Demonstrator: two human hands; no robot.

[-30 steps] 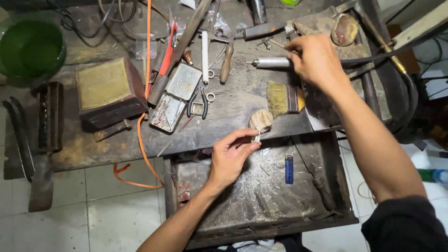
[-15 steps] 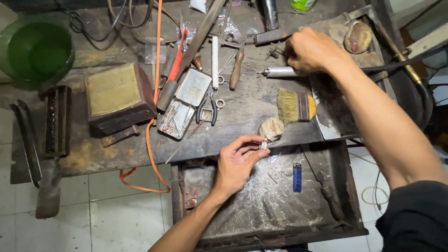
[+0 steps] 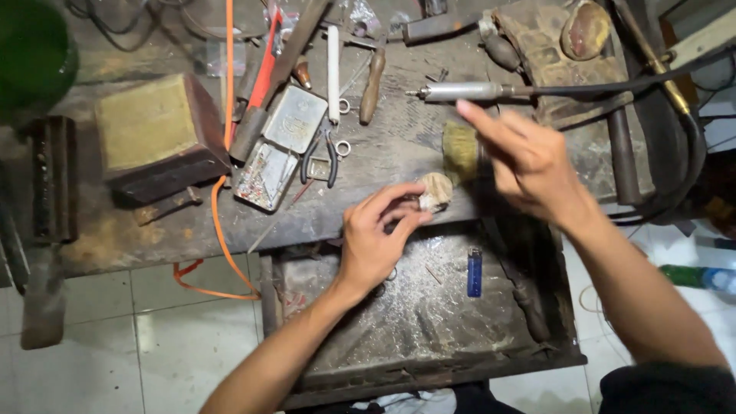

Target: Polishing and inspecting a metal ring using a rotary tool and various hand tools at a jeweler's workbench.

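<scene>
A view from above of a cluttered, worn workbench (image 3: 414,153) with an open metal drawer (image 3: 429,314) pulled out below its front edge. The left hand (image 3: 376,238) sits at centre frame, over the bench edge and the top of the drawer, its fingers curled together with thumb and fingertips meeting beside a small pale wooden peg (image 3: 435,192) that juts from the bench edge; whether something tiny is pinched between the fingertips cannot be told. The right hand (image 3: 529,165) hovers right of centre, slightly blurred, holding nothing, its fingers spread and the forefinger stretched toward the upper left. Just above that forefinger lies a silver rotary handpiece (image 3: 460,92) with a black flexible shaft running off to the right. A yellow-bristled brush (image 3: 461,152) lies between the handpiece and the peg, partly hidden by the right hand. Left of centre are small pliers (image 3: 320,157), an open flat metal tin (image 3: 280,146) and a white rod-shaped tool (image 3: 333,65). An orange cable (image 3: 227,115) runs down from the top and loops over the bench edge. A square block with a yellowish top (image 3: 153,130) stands at upper left, with a green bowl (image 3: 31,54) in the corner. In the drawer, right of the left wrist, lies a blue lighter (image 3: 474,272) among metal filings.
</scene>
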